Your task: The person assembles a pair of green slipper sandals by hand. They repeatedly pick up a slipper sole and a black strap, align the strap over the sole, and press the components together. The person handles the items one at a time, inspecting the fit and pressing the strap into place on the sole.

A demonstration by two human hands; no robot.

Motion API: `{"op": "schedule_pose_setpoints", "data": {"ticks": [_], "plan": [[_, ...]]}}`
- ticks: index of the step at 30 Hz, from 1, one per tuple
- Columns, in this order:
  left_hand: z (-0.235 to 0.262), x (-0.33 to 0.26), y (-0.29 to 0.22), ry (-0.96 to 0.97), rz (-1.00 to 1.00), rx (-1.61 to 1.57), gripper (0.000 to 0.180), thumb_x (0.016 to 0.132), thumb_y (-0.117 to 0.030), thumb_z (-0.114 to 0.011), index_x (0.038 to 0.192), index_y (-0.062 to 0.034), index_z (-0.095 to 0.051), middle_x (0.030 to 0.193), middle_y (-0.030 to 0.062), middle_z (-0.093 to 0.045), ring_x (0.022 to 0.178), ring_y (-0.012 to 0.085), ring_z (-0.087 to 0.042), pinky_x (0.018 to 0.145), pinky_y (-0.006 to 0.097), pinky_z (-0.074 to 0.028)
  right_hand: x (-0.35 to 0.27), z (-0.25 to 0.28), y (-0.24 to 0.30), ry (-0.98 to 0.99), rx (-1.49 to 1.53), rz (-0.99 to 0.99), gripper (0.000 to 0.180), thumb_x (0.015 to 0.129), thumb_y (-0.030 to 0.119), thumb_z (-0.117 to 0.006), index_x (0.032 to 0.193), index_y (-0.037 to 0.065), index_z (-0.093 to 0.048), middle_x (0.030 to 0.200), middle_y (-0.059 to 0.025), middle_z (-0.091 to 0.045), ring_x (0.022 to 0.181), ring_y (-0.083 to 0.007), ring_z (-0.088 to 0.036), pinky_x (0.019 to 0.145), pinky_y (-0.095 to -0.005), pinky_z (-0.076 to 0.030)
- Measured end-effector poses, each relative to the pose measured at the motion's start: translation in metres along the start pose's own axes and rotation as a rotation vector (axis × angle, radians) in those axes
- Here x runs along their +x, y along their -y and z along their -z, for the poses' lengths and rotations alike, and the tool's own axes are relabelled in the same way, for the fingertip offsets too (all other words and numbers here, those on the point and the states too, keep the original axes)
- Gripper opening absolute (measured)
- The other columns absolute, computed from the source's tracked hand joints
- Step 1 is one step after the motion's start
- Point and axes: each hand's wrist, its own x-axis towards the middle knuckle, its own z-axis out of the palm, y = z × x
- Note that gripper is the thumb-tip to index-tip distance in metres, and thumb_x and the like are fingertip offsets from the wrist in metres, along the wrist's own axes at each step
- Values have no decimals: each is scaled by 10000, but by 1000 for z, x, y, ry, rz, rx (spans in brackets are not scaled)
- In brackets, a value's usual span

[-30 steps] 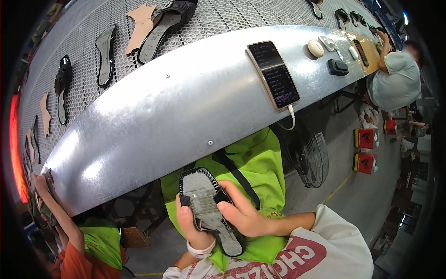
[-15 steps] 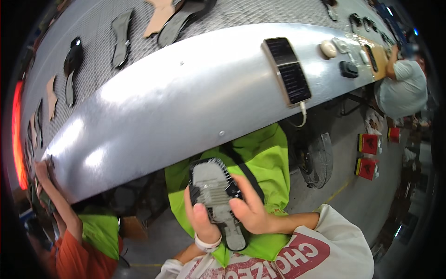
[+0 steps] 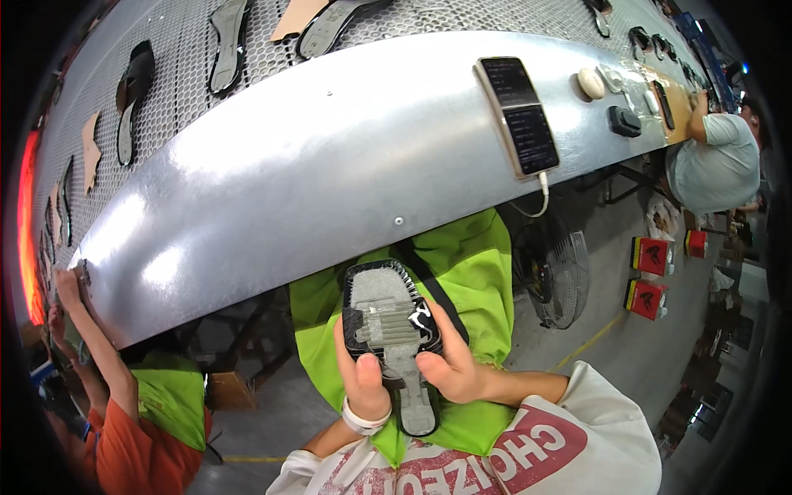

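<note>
A sandal with its grey underside facing up is held between my two hands, above the bright green apron. Its edge is black and pleated, and a ribbed band crosses the middle. My left hand grips the left side, thumb near the narrow part. My right hand grips the opposite side, its thumb bent onto the edge. The front of the sandal points away from me, the narrow heel end towards me. What lies beneath it is hidden.
Ahead runs a shiny metal table edge, with a phone on a cable. Beyond it, a mesh belt carries sandals and soles. A fan and red boxes stand to the right. Co-workers sit at left and far right.
The sandal has come up slightly in the picture and turned more upright, and its right side now shows a white mark. The pieces on the belt have shifted. Both hands keep their hold.
</note>
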Motion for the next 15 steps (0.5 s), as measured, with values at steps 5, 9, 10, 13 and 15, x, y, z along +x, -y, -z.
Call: {"op": "schedule_pose_setpoints", "data": {"ticks": [5, 9, 10, 13, 15], "plan": [[16, -5, -1, 66, 94, -199, 821, 880, -503, -596, 1408, 33, -266, 1290, 134, -471, 1160, 203, -474, 1002, 359, -374, 3, 13, 3, 134, 203, -157, 771, 959, 203, -530, 1480, -89, -44, 1507, -184, -238, 1397, -235, -236, 1139, -333, -183], [30, -6, 12, 116, 28, 12, 874, 862, -515, -621, 1416, 51, -252, 1311, 132, -459, 1181, 204, -461, 1008, 356, -365, 1, 14, 3, 148, 16, -109, 829, 924, 177, -587, 1483, -91, -37, 1531, -199, -194, 1423, -243, -194, 1147, -336, -174], [29, -6, 11, 117, 21, 14, 872, 860, -506, -625, 1415, 55, -252, 1312, 133, -459, 1180, 206, -461, 1008, 356, -364, -1, 13, 2, 140, -15, -81, 837, 917, 171, -597, 1482, -94, -38, 1531, -201, -193, 1424, -244, -192, 1147, -336, -174], [29, -7, 9, 140, 9, 0, 866, 853, -470, -643, 1413, 61, -250, 1314, 135, -456, 1177, 209, -465, 1010, 354, -364, -3, 12, 0, 137, -50, -54, 858, 899, 158, -622, 1477, -104, -44, 1528, -211, -199, 1423, -249, -199, 1148, -339, -176], [41, -9, 14, 181, 15, -33, 860, 846, -432, -662, 1415, 59, -244, 1316, 137, -453, 1172, 212, -468, 1012, 352, -364, -1, 15, 3, 161, 2, -109, 865, 891, 158, -633, 1472, -111, -51, 1519, -221, -213, 1416, -254, -216, 1148, -342, -181]]}}
